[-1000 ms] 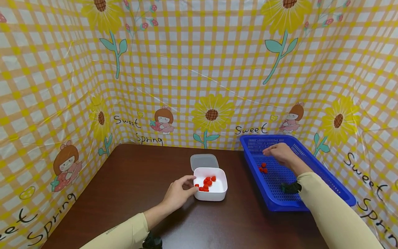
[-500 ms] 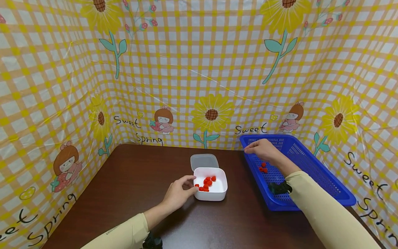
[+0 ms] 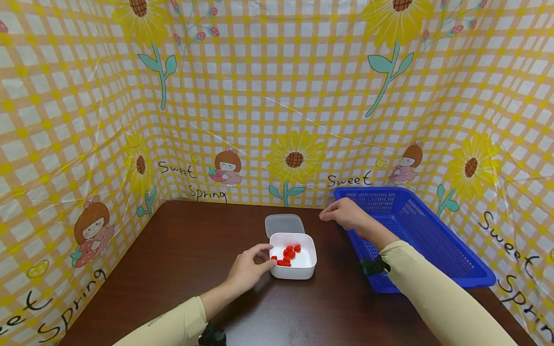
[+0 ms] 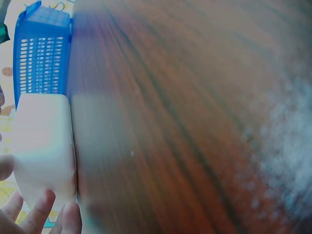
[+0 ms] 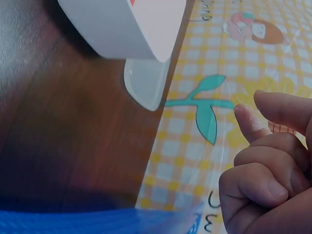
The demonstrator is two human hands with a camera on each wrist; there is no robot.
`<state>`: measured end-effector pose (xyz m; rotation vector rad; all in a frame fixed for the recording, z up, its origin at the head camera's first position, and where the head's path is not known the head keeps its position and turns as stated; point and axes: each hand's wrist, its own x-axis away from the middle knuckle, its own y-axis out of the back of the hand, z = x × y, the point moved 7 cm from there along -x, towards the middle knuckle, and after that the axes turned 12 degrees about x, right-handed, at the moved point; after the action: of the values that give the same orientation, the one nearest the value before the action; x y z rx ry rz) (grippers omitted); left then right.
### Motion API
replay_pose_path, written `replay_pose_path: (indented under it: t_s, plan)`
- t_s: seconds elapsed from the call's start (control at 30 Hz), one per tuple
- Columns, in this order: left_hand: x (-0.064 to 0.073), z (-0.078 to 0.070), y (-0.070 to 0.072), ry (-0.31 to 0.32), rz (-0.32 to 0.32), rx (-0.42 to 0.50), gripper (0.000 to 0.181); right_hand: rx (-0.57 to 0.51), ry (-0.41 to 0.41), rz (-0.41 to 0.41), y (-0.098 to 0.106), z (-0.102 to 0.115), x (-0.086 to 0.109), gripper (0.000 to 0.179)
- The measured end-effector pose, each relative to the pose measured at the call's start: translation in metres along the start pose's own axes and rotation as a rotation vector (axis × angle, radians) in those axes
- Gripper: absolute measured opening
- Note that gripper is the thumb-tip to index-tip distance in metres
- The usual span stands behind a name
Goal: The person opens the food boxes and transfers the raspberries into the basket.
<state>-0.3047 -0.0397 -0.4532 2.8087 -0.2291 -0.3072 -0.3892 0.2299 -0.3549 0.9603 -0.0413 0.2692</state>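
Note:
A small white square box [image 3: 293, 273] stands mid-table, holding several small red berry-like pieces [image 3: 291, 253]. The thumb and fingertips of my left hand [image 3: 245, 267] rest against its left side and rim. In the left wrist view, relaxed fingertips [image 4: 44, 200] touch the box wall. My right hand [image 3: 345, 213] hangs above the table between the box and the blue basket [image 3: 473, 280]. Its thumb and index finger [image 5: 253, 124] point forward with a small gap between their tips, and nothing shows there. Its other fingers are bent. The right forearm mostly hides the red pieces in the basket [image 3: 363, 237].
A translucent lid [image 3: 284, 224] lies just behind the box on the dark wooden table [image 3: 207, 228]. Checked sunflower-print cloth [image 3: 242, 110] forms walls at the back and both sides. The basket's raised rim borders the right side.
My right hand has moved left from over the basket, past its rim, toward the box. The left hand, the box and its red pieces have stayed put.

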Motion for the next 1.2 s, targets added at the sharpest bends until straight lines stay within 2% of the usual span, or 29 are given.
replay_pose_path:
  t_s: [0.27,0.8,1.07,1.2]
  plan:
    - [-0.002,0.003,0.000,0.006,0.001,-0.003,0.041,0.031,-0.001,0.033,-0.022,0.012,-0.008,0.023]
    - [-0.001,0.003,0.000,0.011,0.012,0.012,0.041,0.096,0.033,0.142,-0.062,0.026,-0.010,0.021]
    - [0.000,0.003,0.000,0.018,0.016,0.007,0.041,0.149,-0.021,0.221,-0.080,0.028,-0.014,0.025]
    - [0.000,0.003,-0.001,0.018,0.018,0.009,0.041,0.175,-0.043,0.231,-0.083,0.030,-0.014,0.026]
